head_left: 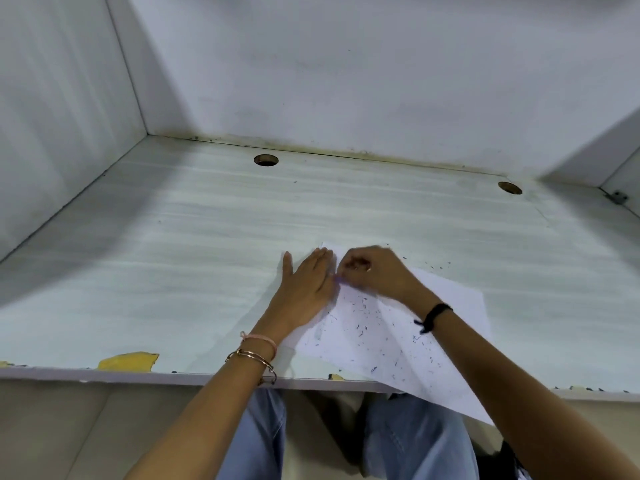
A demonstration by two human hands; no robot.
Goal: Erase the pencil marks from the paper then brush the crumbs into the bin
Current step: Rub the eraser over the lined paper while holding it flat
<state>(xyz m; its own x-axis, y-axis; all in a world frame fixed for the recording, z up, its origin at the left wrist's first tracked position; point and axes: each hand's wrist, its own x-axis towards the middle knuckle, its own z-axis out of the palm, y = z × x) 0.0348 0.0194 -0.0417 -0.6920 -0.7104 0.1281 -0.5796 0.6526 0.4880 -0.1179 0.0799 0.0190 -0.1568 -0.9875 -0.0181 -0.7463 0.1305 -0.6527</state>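
Right grip [367,268] — curled, on crumb-speckled paper [374,344]

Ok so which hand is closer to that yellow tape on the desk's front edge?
Left. The left hand lies flat on the paper, up-right of the yellow tape; the right hand sits farther right.

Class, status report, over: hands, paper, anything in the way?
Left hand flat on paper. Right hand curled, grip hidden. Crumbs litter paper; corner overhangs desk. No bin in view.
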